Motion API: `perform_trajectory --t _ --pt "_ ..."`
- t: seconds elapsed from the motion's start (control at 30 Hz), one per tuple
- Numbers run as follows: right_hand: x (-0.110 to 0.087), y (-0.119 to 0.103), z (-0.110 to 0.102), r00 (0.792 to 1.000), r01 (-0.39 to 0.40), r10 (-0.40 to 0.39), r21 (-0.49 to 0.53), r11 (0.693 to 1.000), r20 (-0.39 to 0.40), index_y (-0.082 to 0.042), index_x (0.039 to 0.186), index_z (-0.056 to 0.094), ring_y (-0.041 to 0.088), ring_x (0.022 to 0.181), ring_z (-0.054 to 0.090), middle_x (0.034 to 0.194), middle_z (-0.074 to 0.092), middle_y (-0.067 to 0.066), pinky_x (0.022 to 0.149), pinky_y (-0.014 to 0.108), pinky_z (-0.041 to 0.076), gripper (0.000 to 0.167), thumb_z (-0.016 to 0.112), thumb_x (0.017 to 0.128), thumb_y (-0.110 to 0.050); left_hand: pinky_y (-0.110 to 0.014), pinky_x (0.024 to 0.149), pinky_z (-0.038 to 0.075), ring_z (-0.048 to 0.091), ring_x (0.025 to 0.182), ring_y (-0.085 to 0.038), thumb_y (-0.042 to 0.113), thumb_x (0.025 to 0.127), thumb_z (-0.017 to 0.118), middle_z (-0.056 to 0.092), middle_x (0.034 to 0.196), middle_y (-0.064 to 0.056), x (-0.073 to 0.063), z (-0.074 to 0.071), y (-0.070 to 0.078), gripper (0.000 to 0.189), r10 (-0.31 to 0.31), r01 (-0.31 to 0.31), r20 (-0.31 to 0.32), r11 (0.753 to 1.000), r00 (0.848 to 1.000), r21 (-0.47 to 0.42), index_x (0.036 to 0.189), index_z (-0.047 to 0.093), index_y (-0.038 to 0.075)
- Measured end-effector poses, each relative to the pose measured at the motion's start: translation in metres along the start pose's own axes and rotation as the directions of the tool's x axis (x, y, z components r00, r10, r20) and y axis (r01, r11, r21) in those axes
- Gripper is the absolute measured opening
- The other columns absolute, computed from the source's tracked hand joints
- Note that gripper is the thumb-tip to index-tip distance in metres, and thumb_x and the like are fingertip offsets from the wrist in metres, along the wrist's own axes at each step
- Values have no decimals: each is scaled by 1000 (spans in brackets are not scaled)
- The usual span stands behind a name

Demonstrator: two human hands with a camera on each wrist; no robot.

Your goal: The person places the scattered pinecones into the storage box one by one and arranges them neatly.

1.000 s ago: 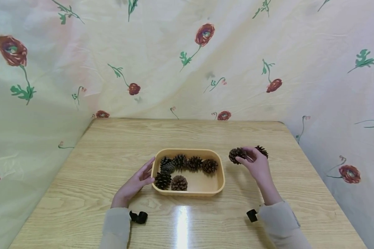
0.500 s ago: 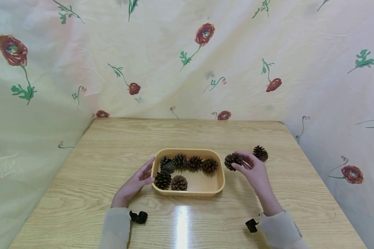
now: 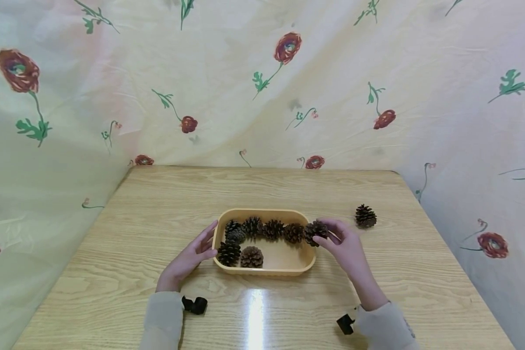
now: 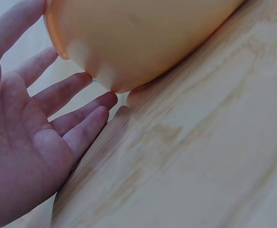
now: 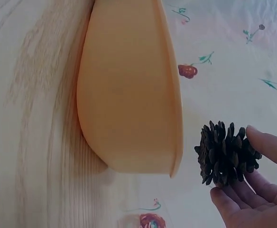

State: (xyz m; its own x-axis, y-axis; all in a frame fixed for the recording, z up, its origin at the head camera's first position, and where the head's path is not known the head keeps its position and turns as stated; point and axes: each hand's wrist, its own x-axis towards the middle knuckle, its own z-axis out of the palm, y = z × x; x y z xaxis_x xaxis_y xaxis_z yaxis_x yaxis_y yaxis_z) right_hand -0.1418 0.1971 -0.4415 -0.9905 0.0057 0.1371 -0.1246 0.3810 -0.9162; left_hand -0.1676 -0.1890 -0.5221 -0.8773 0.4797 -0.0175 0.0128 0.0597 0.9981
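Observation:
A pine cone [image 3: 315,233] is pinched between the thumb and fingers of my right hand [image 3: 346,248], over the right rim of a yellow plastic box [image 3: 284,263]. In the right wrist view that pine cone [image 5: 225,154] hangs above the box's rim level, apart from the wall [image 5: 129,95]. My left hand [image 3: 190,256] rests against the box's left end, its fingers fairly straight; in the left wrist view the fingertips [image 4: 111,99] touch the box's outer wall [image 4: 143,42]. Inside, several pine cones [image 3: 273,230] line the back and left, with one [image 3: 251,257] near the front.
Another pine cone [image 3: 365,216] stands on the wooden table [image 3: 157,194] right of the box, beyond my right hand. A flowered cloth [image 3: 227,87] hangs behind the table and along its sides. Black wrist cameras [image 3: 195,305] are worn at both wrists.
My right hand has carried its pine cone leftward and slightly nearer, from beside the box to over its right rim. The pine cone behind that hand has come into full view. My left hand stays put.

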Motion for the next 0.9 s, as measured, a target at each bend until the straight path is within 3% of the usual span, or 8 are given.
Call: perform_trajectory --t 0.1,0.3,0.37,0.9 --pt "-1 -1 7 1000 2 -2 -1 1000 19 1 128 57 -14 108 51 134 57 18 100 12 43 49 75 84 -12 -57 119 18 17 147 -42 16 98 57 7 164 -13 0 0 -1 77 15 -15 7 1000 1000 -7 157 9 29" --pt "-3 -6 22 996 60 -61 11 998 67 4 125 58 28 125 55 133 58 20 105 29 44 47 74 82 -6 -56 119 20 17 147 -42 15 98 56 8 164 -13 1 -1 -2 77 16 -16 8 1000 1000 1 157 9 29" --pt "-4 -7 28 994 67 -67 3 998 88 2 125 58 35 127 53 133 57 20 106 34 44 47 74 82 -6 -55 119 19 17 148 -41 15 98 56 7 164 -12 1 -1 -2 77 14 -14 7 1000 1000 7 157 9 30" --pt "-8 -11 63 984 47 -33 -81 996 174 -6 121 63 33 118 60 123 65 16 103 41 49 44 77 80 -7 -57 119 18 16 147 -44 14 97 57 6 164 -15 -2 -1 2 78 44 -44 22 999 999 0 157 9 27"
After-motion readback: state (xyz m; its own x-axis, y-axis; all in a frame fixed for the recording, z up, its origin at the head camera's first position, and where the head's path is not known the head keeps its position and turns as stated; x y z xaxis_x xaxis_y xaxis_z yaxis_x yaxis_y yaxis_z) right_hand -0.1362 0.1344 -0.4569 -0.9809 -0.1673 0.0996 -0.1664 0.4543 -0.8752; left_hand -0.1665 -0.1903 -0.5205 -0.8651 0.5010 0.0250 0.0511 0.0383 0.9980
